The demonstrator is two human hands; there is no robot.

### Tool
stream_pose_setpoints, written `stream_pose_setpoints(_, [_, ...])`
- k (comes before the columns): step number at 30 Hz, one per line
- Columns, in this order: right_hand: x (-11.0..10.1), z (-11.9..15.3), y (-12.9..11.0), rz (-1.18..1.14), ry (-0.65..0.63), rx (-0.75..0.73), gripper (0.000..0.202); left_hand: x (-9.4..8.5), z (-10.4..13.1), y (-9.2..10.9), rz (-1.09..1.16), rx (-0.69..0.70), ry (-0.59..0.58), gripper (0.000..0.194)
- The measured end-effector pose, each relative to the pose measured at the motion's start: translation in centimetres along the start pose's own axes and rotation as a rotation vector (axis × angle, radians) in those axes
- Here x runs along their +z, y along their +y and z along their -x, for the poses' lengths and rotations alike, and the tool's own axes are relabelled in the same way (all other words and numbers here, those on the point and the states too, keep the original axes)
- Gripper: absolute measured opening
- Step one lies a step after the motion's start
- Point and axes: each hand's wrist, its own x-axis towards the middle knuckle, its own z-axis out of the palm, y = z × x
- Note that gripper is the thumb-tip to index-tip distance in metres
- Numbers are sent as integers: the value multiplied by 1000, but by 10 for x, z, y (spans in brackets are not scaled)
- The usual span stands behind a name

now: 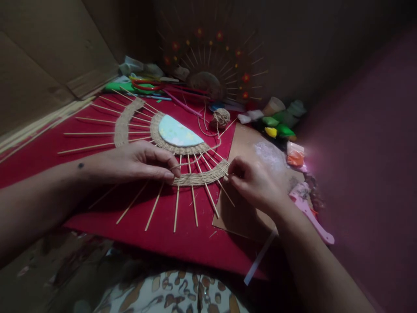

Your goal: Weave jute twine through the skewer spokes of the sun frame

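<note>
A half-round fan of thin wooden sticks woven with jute twine (202,178) lies on the red table. Its centre is a pale blue patterned half-disc (179,131), edged with a woven twine border. An outer woven band crosses the sticks, which stick out beyond it. My left hand (140,163) is closed over the band near its middle, with a strand of twine pinched at the fingertips. At the band's right end my right hand (252,178) is closed in a pinch on its edge. From the left fingers the strand runs back to a twine ball (221,118).
Brown cardboard (244,217) lies under my right hand. Red-handled scissors (146,84) and a green packet lie at the back left. Coloured clay packets (280,126) and a pink tool (312,215) line the right side. A flower-decorated stick fan (208,84) stands behind.
</note>
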Motion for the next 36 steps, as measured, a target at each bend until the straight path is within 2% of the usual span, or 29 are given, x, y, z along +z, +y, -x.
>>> stream_pose_setpoints(6, [12,0,-3,-40,-53,-134,12,0,-1,2,35,28,23,15])
stream_pose_setpoints(10, [18,3,-8,6,-87,-147,12,1,0,4,37,30,5,15])
stream_pose_setpoints(14, [15,11,-20,-33,-57,-213,12,3,4,4,95,20,-13,15])
stream_pose_setpoints(17, [18,17,-31,0,-84,-264,13,5,6,5,145,15,-19,13])
stream_pose_setpoints(21, [29,22,-44,156,-146,-203,20,5,7,6,171,19,-14,13])
stream_pose_setpoints(27, [37,30,-49,158,-196,-160,20,5,11,5,155,44,-5,17])
stream_pose_setpoints(32, [40,36,-45,135,-126,-211,21,4,14,3,162,75,-40,16])
stream_pose_setpoints(36, [44,30,-41,37,105,-327,10,3,13,3,138,106,-85,12])
